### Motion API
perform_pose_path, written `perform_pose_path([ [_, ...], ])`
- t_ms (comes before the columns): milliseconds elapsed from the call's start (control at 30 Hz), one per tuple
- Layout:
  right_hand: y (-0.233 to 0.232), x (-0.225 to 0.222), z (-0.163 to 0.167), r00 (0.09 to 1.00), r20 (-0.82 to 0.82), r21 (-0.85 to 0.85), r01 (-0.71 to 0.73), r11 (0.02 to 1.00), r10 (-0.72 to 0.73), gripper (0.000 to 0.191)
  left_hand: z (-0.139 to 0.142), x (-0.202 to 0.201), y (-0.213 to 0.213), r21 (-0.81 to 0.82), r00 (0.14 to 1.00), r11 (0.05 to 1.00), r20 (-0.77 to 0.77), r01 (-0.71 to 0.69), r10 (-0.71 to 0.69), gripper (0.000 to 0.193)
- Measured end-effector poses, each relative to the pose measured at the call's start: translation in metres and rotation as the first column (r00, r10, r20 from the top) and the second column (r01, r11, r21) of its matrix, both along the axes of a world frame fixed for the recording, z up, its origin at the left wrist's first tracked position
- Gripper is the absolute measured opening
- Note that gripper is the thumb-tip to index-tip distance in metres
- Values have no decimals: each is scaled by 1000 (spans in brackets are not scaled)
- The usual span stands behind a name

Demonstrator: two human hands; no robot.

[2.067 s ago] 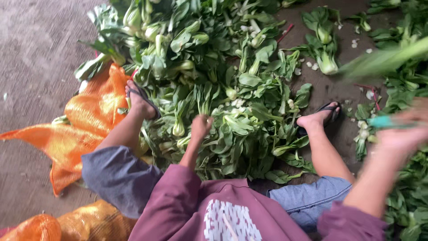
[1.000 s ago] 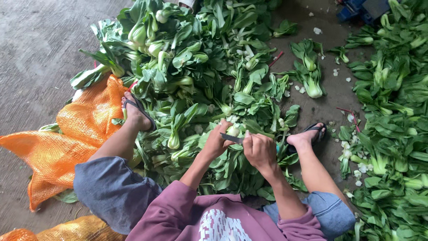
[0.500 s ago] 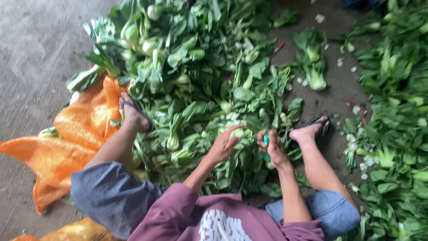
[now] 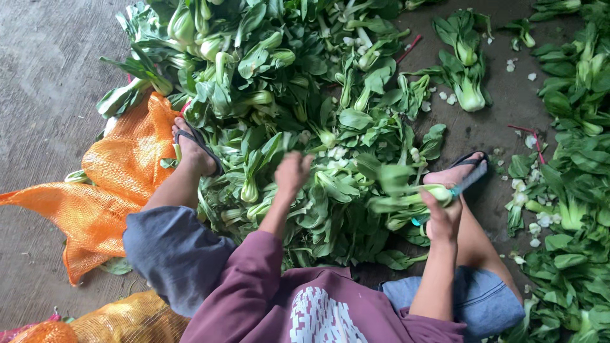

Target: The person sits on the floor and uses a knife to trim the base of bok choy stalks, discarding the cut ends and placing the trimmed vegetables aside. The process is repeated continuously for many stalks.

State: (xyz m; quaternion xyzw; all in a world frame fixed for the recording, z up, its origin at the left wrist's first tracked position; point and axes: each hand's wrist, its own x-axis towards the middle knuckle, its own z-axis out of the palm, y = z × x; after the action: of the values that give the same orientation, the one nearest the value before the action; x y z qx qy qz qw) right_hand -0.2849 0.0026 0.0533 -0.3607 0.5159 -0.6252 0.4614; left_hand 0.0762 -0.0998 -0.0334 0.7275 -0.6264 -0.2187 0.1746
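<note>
Clearly gripped in the right hand (image 4: 443, 219): a bok choy head (image 4: 406, 194) plus a knife (image 4: 467, 181), at four o'clock of the heap of greens (image 4: 286, 114). Seemed light, crisp-stalked, floppy-leafed, easily bruised; best taken at the pale base. Left hand (image 4: 292, 173) hovered loosely curled, empty, over the heap. Orange mesh sack (image 4: 108, 184) lay at nine o'clock on the floor (image 4: 44, 82).

The greens (image 4: 305, 95) are green with pale white stems. The net sack (image 4: 121, 178) is orange, the floor (image 4: 44, 76) is grey. The sweater (image 4: 305, 305) is maroon with a white print.
</note>
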Motion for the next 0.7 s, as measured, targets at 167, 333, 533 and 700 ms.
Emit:
perform_pose_path([
  [167, 2, 26, 7, 994, -102, 89, -22, 996, 31, 30, -11, -46, 15, 504, 990, 857, 15, 113, -139, 90],
  [333, 2, 42, 33, 974, -61, 66, -214, 975, 218, 28, -8, -51, 23, 108, 885, 994, -463, 16, 36, 60],
  [533, -6, 74, 78, 768, -505, 194, -342, 919, 393, 23, 51, -39, 20, -12, 182, 974, -982, 225, -54, 39],
  [700, -19, 113, 122, 390, -879, 121, -371, 920, 274, 37, 100, -16, 38, -80, 106, 922, -986, 379, -129, 40],
])
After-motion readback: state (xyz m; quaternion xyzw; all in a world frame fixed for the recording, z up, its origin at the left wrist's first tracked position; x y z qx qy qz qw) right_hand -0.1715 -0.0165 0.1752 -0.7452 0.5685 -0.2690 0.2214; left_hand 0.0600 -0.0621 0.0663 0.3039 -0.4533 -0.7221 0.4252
